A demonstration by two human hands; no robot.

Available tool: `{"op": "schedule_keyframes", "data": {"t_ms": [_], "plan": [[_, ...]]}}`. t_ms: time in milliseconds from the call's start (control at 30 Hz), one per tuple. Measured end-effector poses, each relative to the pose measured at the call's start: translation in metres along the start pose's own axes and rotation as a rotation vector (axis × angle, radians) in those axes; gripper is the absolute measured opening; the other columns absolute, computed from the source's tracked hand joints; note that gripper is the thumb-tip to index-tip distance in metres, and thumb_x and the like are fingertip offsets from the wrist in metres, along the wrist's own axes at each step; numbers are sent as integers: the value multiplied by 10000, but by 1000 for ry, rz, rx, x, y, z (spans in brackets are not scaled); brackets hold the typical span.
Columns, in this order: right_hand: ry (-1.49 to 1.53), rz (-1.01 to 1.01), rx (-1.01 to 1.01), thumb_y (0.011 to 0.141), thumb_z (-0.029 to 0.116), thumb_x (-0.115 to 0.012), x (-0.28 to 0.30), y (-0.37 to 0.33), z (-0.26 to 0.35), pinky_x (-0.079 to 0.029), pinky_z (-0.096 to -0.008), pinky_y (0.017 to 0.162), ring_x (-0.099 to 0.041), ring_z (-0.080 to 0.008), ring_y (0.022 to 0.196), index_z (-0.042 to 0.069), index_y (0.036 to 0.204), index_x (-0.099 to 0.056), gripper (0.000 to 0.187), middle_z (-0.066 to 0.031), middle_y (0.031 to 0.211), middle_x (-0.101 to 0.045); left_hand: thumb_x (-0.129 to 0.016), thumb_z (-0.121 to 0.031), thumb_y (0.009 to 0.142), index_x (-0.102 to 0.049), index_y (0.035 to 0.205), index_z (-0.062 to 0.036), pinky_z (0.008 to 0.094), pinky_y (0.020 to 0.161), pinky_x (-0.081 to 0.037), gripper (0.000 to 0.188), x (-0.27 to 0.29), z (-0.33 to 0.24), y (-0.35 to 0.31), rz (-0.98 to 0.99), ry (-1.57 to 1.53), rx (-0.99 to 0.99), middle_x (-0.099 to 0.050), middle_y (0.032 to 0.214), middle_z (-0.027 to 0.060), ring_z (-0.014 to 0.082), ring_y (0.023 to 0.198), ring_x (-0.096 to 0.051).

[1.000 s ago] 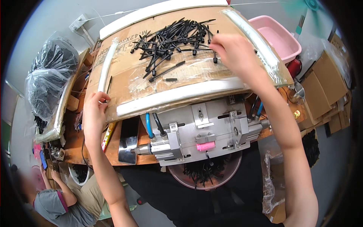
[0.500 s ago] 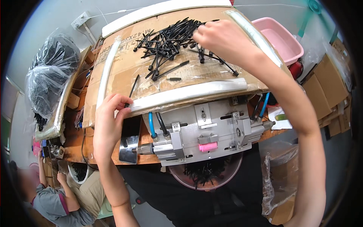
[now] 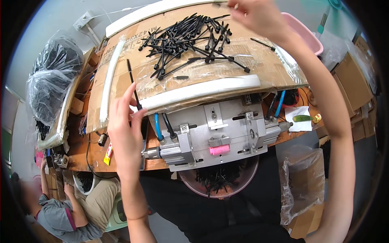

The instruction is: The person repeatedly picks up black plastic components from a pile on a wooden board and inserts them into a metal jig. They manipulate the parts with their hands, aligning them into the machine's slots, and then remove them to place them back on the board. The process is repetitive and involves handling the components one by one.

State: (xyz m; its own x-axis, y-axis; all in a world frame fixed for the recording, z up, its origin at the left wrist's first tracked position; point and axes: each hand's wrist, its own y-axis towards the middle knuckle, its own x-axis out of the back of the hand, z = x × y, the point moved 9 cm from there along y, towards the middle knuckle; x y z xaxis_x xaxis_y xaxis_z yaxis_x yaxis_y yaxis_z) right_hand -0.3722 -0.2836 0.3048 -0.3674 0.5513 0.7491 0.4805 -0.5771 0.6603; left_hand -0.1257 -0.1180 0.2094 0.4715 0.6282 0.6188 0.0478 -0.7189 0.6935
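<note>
My left hand [image 3: 125,135] is by the near left corner of the cardboard-covered board [image 3: 243,60]. It pinches a thin black rod [image 3: 131,75] between thumb and fingers, the rod pointing up and away. My right hand [image 3: 259,18] hovers over the far right part of the board, its fingers pinched together. A blurred dark rod end [image 3: 219,5] sticks out to the left of those fingers. Between the hands lies a loose pile of black rods [image 3: 178,38] with thicker ends. A metal fixture [image 3: 200,133] holding a pink roll [image 3: 219,150] stands in front of the board.
A bowl [image 3: 219,197] of black pieces sits below the fixture. White foam strips [image 3: 202,91] edge the board. A pink basin [image 3: 302,34] stands at the far right, a plastic-lined box [image 3: 302,186] at the lower right. A co-worker [image 3: 60,214] sits at the lower left.
My right hand has lifted from the pile, moving away and to the right, uncovering a single rod on the board. My left hand has shifted right and nearer, tilting its rod up.
</note>
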Motion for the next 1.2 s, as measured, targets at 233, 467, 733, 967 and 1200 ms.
{"op": "schedule_keyframes", "data": {"t_ms": [233,467,733,967,1200], "plan": [[1046,-339,-425,939,338,-608,30,-93,-15,-564,-282,698,-672,-230,995,-36,1111,-594,412,-181,1033,-682,-655,87,694,-469,1358,77,346,755,-450,690,-51,-91,-128,345,-20,-137,-531,896,92,233,822,-515],[1247,-511,-553,970,236,-566,48,-161,-16,-533,-238,693,-671,-196,961,-8,1151,-581,305,-167,1074,-673,-589,33,713,-456,1347,91,309,764,-453,650,-99,-114,-155,390,159,-150,-518,938,84,214,825,-501],[1075,-364,-350,973,140,-556,53,-205,22,-508,-207,625,-647,-215,906,-35,1179,-551,270,-203,1097,-644,-676,1,764,-470,1354,58,378,830,-442,628,-105,-114,-156,461,205,-76,-528,966,105,258,898,-512],[872,27,-346,745,-104,-717,-11,-272,129,-554,-286,608,-646,-172,688,-60,1243,-560,524,-144,983,-679,-584,43,724,-385,1382,123,352,845,-468,692,-88,-118,-152,487,68,-51,-551,1053,133,274,940,-518],[725,137,-202,746,-34,-725,-50,-277,170,-479,-343,549,-597,-214,617,-65,1313,-511,607,-107,715,-581,-694,90,718,-420,1396,63,375,826,-428,732,-48,-94,-150,345,-29,83,-560,1026,131,286,927,-500]]}}
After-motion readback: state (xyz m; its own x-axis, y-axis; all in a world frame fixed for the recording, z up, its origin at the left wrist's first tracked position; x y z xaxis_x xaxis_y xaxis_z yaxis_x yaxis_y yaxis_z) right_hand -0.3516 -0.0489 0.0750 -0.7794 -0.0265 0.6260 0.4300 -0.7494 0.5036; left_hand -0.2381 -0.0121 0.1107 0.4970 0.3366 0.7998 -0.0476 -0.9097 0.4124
